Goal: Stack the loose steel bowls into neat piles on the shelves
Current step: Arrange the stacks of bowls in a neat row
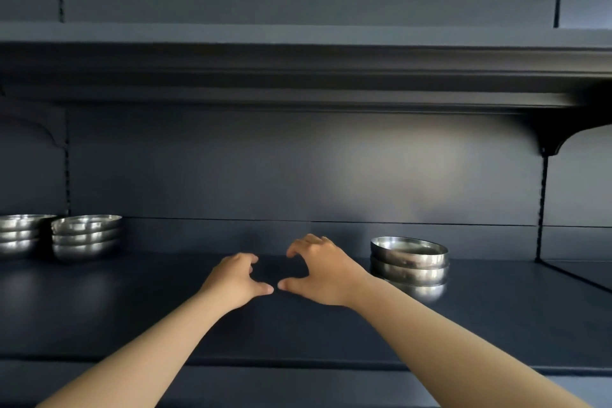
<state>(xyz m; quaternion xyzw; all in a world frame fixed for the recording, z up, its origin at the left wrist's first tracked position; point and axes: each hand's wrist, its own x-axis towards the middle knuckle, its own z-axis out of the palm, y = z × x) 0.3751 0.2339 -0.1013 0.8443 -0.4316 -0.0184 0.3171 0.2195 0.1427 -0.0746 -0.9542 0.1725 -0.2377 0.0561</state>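
Bowl stack [410, 264] just right of right hand [319, 270], left hand [236, 278] beside it, both loosely curled, holding nothing

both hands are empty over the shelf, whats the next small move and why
Probably move the right hand rightward to the stack of bowls beside its wrist. Both it and the left hand hover with curled fingers holding nothing, and that stack's top bowl sits slightly askew, so it looks worth straightening.
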